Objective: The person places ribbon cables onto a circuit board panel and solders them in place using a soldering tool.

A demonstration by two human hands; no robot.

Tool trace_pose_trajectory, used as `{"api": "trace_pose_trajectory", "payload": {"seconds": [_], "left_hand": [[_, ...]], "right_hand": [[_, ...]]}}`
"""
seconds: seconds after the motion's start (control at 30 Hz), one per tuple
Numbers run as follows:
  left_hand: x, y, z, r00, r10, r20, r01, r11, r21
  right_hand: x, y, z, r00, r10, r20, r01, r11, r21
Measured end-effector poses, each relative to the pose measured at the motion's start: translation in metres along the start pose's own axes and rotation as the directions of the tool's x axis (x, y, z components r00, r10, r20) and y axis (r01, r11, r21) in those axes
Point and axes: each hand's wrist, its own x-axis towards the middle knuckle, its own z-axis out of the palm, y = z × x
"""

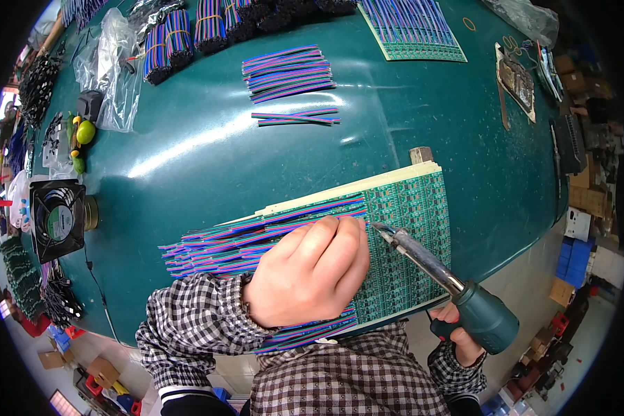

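- Center: left hand (310,269), fingers curled over wires (236,239) on the circuit board (409,239); grip unclear.
- Lower right: right hand (466,341) grips the soldering iron (480,306), its tip just beside those fingers.

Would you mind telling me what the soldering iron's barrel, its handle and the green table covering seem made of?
Barrel: metal, silvery, by its bright streaked shine. Handle: probably moulded plastic, satin, by its soft sheen. Table covering: perhaps vinyl or rubber, smooth and semi-gloss, by its broad white reflections.
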Motion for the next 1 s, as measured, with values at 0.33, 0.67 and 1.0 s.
{"api": "trace_pose_trajectory", "payload": {"seconds": [0.33,0.67,1.0], "left_hand": [[0.001,-0.001,0.0,1.0,0.006,0.001,-0.006,1.0,-0.009],[0.006,0.002,-0.019,0.991,-0.067,0.113,0.076,0.994,-0.075],[0.046,-0.094,-0.007,0.939,-0.257,0.228,0.332,0.852,-0.406]], "right_hand": [[0.007,-0.004,0.012,0.994,-0.016,-0.108,0.027,0.995,0.101],[0.039,-0.014,0.009,0.985,-0.163,-0.064,0.175,0.905,0.388],[0.066,-0.001,-0.009,0.971,-0.218,-0.098,0.233,0.777,0.585]]}}
